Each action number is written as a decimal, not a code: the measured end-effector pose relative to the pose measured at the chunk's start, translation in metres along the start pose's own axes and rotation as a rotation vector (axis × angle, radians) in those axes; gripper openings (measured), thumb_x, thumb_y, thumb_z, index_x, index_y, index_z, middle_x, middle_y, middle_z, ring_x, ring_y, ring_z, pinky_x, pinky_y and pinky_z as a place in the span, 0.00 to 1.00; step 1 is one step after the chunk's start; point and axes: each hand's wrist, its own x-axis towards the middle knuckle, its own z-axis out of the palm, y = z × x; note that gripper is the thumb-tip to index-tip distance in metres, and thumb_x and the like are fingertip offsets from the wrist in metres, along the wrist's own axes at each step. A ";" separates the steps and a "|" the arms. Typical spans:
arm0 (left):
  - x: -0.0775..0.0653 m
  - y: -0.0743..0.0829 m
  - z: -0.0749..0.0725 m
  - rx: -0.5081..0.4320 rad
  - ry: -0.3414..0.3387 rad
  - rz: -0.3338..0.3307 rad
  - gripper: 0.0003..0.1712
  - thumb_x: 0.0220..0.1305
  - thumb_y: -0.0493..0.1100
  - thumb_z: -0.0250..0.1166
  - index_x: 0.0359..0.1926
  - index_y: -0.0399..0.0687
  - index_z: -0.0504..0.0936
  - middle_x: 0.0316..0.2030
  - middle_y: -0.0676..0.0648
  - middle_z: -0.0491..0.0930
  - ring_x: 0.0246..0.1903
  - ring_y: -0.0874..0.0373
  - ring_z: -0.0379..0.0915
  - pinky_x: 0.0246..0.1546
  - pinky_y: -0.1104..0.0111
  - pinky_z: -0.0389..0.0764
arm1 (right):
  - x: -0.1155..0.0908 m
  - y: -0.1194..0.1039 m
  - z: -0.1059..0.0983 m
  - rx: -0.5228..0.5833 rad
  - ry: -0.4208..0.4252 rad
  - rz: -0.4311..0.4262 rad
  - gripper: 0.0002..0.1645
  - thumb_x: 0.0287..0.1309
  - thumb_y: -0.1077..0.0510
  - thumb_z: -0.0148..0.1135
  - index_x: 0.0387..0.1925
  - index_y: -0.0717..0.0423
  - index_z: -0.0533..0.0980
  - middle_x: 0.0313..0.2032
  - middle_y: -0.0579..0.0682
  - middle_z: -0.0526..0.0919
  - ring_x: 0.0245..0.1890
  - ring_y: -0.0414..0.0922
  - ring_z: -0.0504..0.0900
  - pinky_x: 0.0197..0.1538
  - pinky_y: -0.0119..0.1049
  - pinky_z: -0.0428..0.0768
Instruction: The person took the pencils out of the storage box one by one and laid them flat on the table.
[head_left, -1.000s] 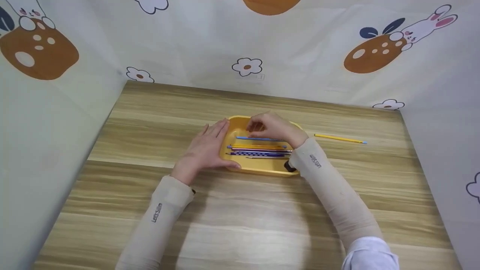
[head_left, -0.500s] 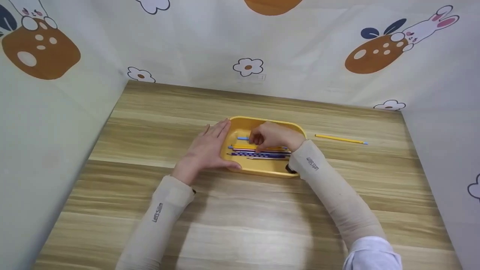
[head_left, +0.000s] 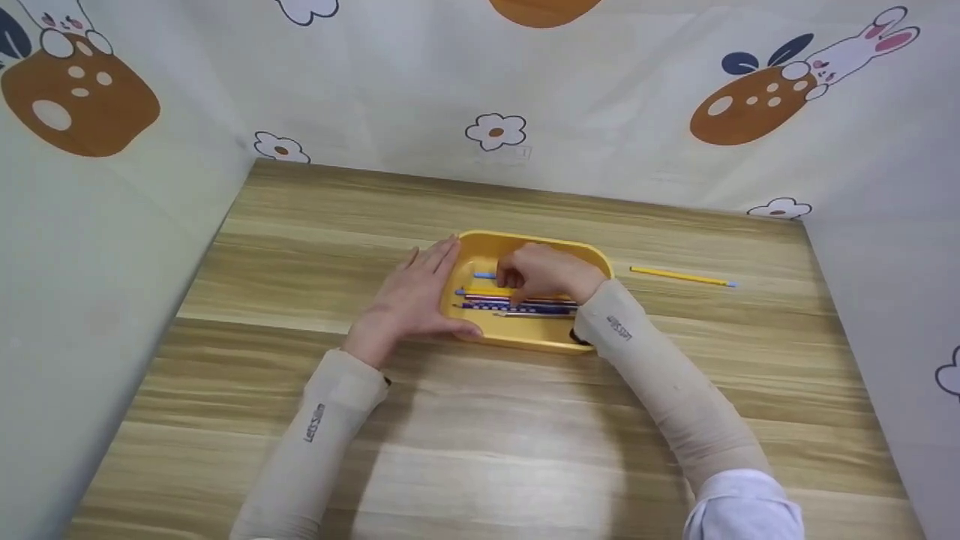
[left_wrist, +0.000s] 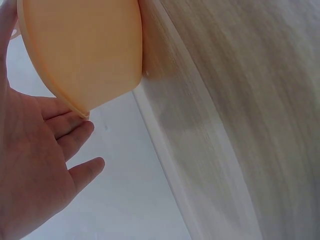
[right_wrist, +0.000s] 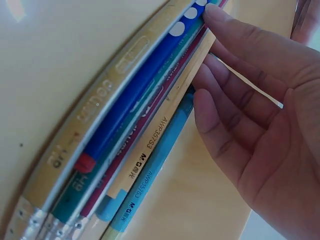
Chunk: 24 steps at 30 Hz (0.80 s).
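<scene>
The code "AWP357S3" is printed on the yellow pencil (right_wrist: 159, 116) and also on the blue pencil (right_wrist: 161, 159), and on both it is accompanied by the brand "M&G" with small Chinese characters. On the green pencil (right_wrist: 67, 202) "HB" can be made out, while the lettering of the gold pencil (right_wrist: 75, 137) cannot be read with certainty. "Let's Slim" is written on the left sleeve (head_left: 311, 435) and the right sleeve (head_left: 660, 375).

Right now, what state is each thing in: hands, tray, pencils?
Yellow tray: upright on the table.
Tray pencils: lying lengthwise, side by side.
Loose yellow pencil: lying on the table, apart from the tray.
Left hand: fingers straight, touching the tray.
Right hand: inside the tray, thumb and curled fingers pinching tray pencils.
</scene>
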 end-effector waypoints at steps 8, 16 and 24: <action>0.001 -0.001 0.001 0.034 0.007 0.009 0.79 0.42 0.85 0.63 0.80 0.43 0.40 0.81 0.45 0.41 0.80 0.51 0.39 0.81 0.52 0.40 | 0.002 0.001 0.002 0.048 -0.032 -0.026 0.09 0.58 0.57 0.71 0.41 0.52 0.83 0.34 0.48 0.83 0.33 0.43 0.76 0.40 0.33 0.78; 0.000 0.000 0.001 0.040 0.001 0.005 0.78 0.43 0.84 0.63 0.80 0.43 0.40 0.81 0.46 0.41 0.80 0.52 0.38 0.81 0.51 0.41 | 0.001 0.006 0.003 0.110 -0.027 -0.038 0.08 0.58 0.58 0.71 0.41 0.52 0.83 0.35 0.48 0.84 0.33 0.43 0.77 0.41 0.33 0.79; 0.000 0.000 0.001 0.041 -0.004 -0.002 0.78 0.43 0.85 0.62 0.80 0.43 0.40 0.81 0.46 0.40 0.80 0.52 0.38 0.81 0.51 0.41 | 0.001 0.006 0.002 0.132 -0.026 -0.038 0.08 0.58 0.58 0.71 0.40 0.52 0.83 0.36 0.48 0.85 0.33 0.43 0.78 0.41 0.33 0.80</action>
